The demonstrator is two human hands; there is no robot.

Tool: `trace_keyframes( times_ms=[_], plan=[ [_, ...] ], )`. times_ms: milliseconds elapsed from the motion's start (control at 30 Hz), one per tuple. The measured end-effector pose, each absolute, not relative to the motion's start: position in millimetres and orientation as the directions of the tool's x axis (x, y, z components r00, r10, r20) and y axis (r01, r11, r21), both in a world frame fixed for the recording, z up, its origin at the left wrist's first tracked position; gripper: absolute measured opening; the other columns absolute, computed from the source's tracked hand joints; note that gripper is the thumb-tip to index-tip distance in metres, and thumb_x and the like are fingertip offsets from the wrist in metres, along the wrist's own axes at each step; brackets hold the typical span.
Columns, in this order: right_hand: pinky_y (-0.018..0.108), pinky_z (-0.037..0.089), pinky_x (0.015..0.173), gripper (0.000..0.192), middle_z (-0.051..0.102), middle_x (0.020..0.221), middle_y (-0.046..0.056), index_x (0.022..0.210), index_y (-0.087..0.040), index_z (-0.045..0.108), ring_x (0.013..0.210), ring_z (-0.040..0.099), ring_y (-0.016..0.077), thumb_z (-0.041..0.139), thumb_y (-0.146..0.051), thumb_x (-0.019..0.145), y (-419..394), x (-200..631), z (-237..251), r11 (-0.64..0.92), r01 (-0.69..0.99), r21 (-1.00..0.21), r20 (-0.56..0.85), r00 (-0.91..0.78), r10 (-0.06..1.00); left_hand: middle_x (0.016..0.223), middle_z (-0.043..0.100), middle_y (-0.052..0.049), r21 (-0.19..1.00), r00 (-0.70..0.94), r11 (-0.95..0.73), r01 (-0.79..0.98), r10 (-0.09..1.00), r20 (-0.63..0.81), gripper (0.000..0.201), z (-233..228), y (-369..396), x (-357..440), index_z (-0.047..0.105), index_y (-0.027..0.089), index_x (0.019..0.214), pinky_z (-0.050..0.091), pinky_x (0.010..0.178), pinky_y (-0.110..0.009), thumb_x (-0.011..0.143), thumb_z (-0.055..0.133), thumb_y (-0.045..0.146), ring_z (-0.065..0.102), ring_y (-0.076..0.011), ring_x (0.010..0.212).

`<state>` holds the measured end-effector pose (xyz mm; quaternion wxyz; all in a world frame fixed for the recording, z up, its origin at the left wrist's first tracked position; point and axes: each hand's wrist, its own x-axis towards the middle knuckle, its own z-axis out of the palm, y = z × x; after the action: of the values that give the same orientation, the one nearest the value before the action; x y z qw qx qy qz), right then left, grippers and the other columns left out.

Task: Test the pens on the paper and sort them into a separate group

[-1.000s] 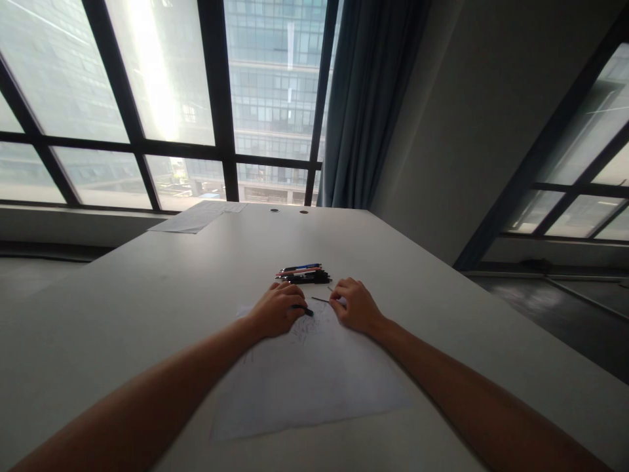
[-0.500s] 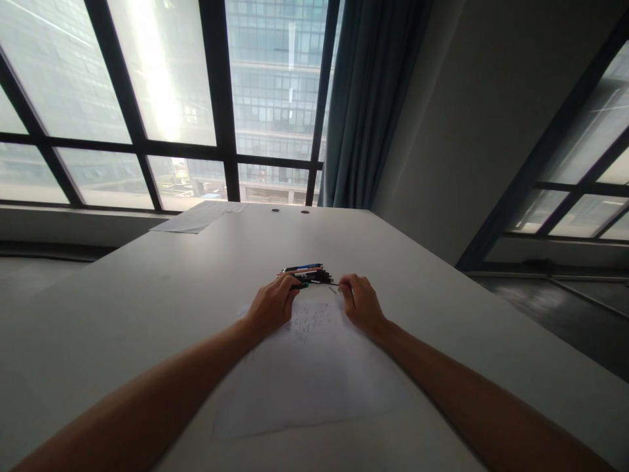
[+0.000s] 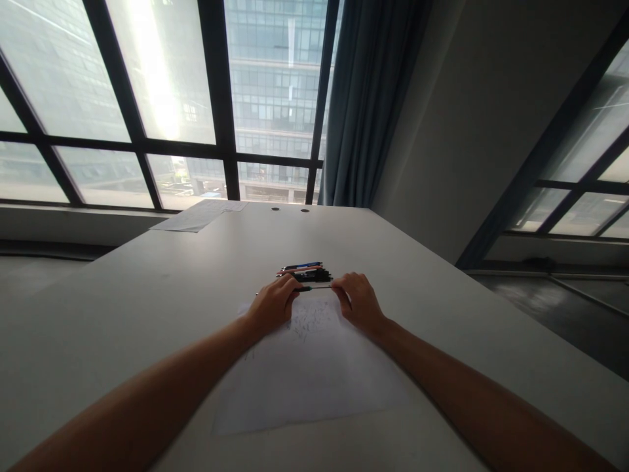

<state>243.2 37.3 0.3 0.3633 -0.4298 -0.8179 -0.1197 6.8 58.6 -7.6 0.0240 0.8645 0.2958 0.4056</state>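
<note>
I am pinching a thin pen (image 3: 314,287) between left hand (image 3: 273,307) and right hand (image 3: 358,301); next, probably, joining its parts squarely.

Upper left: tall dark-framed glass windows (image 3: 162,98)
Top centre: grey-blue fabric curtain (image 3: 366,98)
Far table corner: loose white paper sheets (image 3: 199,216)

The fingertips of the left hand (image 3: 274,306) and right hand (image 3: 357,300) are hiding both ends of the thin pen (image 3: 314,288), and whether each is pinching it is too small to tell. Scribbles on the paper (image 3: 314,373) are blurring, the pens in the pile (image 3: 305,271) are merging uncountably, and both forearms are running off the bottom edge
</note>
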Motion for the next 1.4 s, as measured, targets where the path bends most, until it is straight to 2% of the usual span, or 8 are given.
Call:
trace_keyframes(
  times_ms=[133, 233, 367, 433, 533, 733, 1133, 1400],
  plan=[
    [0.036, 0.041, 0.084, 0.032, 0.067, 0.106, 0.006, 0.119, -0.025, 0.058, 0.095, 0.057, 0.0207, 0.040, -0.017, 0.094, 32, 236, 0, 0.732, 0.669, -0.129, 0.668, -0.487, 0.563, 0.107, 0.064, -0.011, 0.260, 0.517, -0.874, 0.411, 0.458, 0.723, 0.028, -10, 61, 8, 0.056, 0.019, 0.106, 0.052, 0.093, -0.042, 0.086, 0.043, 0.005, 0.060, -0.0227, 0.107],
    [0.040, 0.039, 0.094, 0.048, 0.059, 0.127, 0.008, 0.139, -0.022, 0.043, 0.110, 0.054, 0.0226, 0.044, -0.019, 0.091, 35, 236, -3, 0.684, 0.709, -0.170, 0.707, -0.396, 0.586, 0.116, 0.061, -0.013, 0.257, 0.499, -0.887, 0.384, 0.434, 0.750, 0.037, -10, 62, 9, 0.053, 0.019, 0.117, 0.049, 0.099, -0.044, 0.086, 0.040, 0.003, 0.056, -0.0235, 0.116],
    [0.044, 0.035, 0.097, 0.029, 0.060, 0.124, 0.010, 0.113, -0.021, 0.064, 0.113, 0.051, 0.0261, 0.050, -0.021, 0.088, 45, 246, -8, 0.444, 0.877, -0.185, 0.707, -0.195, 0.680, 0.124, 0.058, -0.014, 0.288, 0.462, -0.876, 0.387, 0.455, 0.761, 0.045, -10, 62, 8, 0.047, 0.019, 0.128, 0.047, 0.101, -0.043, 0.087, 0.036, 0.002, 0.054, -0.0221, 0.119],
    [0.046, 0.034, 0.097, 0.019, 0.060, 0.122, 0.010, 0.096, -0.020, 0.070, 0.114, 0.050, 0.0273, 0.055, -0.021, 0.085, 50, 250, -10, 0.368, 0.917, -0.155, 0.672, -0.175, 0.720, 0.125, 0.058, -0.014, 0.285, 0.465, -0.874, 0.393, 0.457, 0.759, 0.046, -9, 62, 7, 0.047, 0.019, 0.129, 0.048, 0.101, -0.041, 0.088, 0.036, 0.003, 0.055, -0.0217, 0.120],
    [0.048, 0.033, 0.098, 0.016, 0.058, 0.125, 0.010, 0.091, -0.021, 0.073, 0.118, 0.047, 0.0282, 0.060, -0.020, 0.083, 53, 252, -13, 0.328, 0.937, -0.120, 0.616, -0.189, 0.765, 0.121, 0.062, -0.012, 0.256, 0.480, -0.860, 0.442, 0.467, 0.742, 0.041, -10, 62, 6, 0.050, 0.019, 0.127, 0.052, 0.095, -0.038, 0.090, 0.037, 0.006, 0.059, -0.0217, 0.115],
    [0.048, 0.031, 0.101, 0.014, 0.059, 0.125, 0.009, 0.085, -0.023, 0.075, 0.120, 0.045, 0.0276, 0.061, -0.020, 0.084, 52, 249, -11, 0.331, 0.938, -0.101, 0.556, -0.223, 0.801, 0.108, 0.069, -0.008, 0.221, 0.495, -0.825, 0.520, 0.502, 0.709, 0.031, -11, 62, 7, 0.056, 0.020, 0.118, 0.057, 0.081, -0.034, 0.091, 0.043, 0.013, 0.068, -0.0205, 0.093],
    [0.043, 0.032, 0.097, 0.011, 0.062, 0.117, 0.009, 0.078, -0.019, 0.068, 0.112, 0.050, 0.0251, 0.059, -0.013, 0.083, 47, 243, -7, 0.404, 0.903, -0.144, 0.531, -0.274, 0.802, 0.098, 0.069, -0.006, 0.271, 0.520, -0.752, 0.601, 0.625, 0.582, 0.016, -11, 60, 7, 0.061, 0.020, 0.102, 0.053, 0.076, -0.032, 0.093, 0.050, 0.027, 0.066, -0.0200, 0.085],
    [0.039, 0.033, 0.091, 0.012, 0.066, 0.083, 0.004, 0.083, -0.020, 0.058, 0.083, 0.057, 0.0200, 0.049, -0.014, 0.090, 42, 239, -5, 0.515, 0.843, -0.156, 0.668, -0.294, 0.683, 0.095, 0.069, -0.009, 0.349, 0.499, -0.702, 0.621, 0.697, 0.515, 0.016, -13, 62, 8, 0.060, 0.017, 0.099, 0.052, 0.075, -0.034, 0.091, 0.048, 0.024, 0.065, -0.0227, 0.084]
  ],
)
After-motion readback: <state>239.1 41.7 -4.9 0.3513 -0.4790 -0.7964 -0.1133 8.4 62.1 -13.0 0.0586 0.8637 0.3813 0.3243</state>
